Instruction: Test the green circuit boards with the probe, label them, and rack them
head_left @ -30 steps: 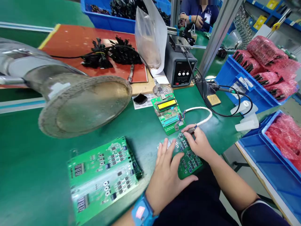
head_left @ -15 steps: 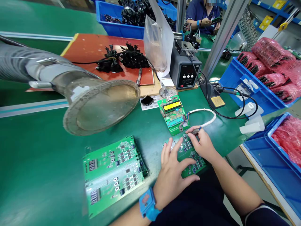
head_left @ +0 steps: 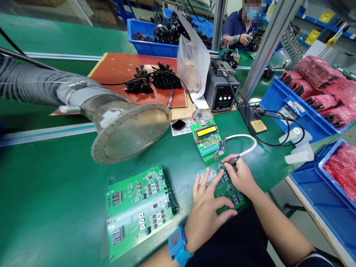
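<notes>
So at far left on the green surface (head_left: pixel 63 200) there's a stack of boards (head_left: pixel 140 213), well apart from both hands. Next is the left hand (head_left: pixel 204 207), fingers spread wide, gripping nothing, reaching over the left side of the circuit board (head_left: pixel 233 194); can't tell if the fingertips actually touch it. That board lies partly under both hands, just below the yellow-display board (head_left: pixel 208 142). Over on the right, the right hand (head_left: pixel 242 180) is pinched around a dark connector (head_left: pixel 234 160) at the circuit board's upper edge, white cable (head_left: pixel 250 142) curling off it.
</notes>
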`<state>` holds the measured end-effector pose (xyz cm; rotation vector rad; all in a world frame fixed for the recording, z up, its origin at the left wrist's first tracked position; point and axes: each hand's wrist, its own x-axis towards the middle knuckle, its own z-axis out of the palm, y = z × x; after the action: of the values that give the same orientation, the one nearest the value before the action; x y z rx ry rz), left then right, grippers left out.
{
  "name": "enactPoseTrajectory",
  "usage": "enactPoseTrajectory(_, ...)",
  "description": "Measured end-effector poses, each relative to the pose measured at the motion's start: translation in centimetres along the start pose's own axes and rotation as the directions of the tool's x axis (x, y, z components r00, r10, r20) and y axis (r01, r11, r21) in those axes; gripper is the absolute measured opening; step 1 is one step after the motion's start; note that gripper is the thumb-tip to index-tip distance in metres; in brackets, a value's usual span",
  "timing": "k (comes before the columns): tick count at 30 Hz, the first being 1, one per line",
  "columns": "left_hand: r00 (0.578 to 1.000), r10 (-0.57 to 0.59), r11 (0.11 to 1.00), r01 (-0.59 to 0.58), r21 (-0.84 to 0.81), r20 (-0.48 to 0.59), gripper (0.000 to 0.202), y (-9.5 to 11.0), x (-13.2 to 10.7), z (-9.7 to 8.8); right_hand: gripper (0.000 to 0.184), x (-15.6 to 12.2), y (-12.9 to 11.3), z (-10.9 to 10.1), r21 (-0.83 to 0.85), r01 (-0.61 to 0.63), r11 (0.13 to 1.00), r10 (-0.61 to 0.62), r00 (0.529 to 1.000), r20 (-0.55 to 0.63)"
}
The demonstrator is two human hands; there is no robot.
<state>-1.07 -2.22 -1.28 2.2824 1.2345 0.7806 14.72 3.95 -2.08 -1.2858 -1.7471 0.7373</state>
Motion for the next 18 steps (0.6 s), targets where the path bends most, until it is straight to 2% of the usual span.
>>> enactPoseTrajectory(18,1.0,-0.012,1.0,0.012,0.018,-0.016,0.004,0.14,0.15,-0.03,0.009,0.2,0.0,0.12,0.026,-0.023,0.999,0.023,1.0,-0.008)
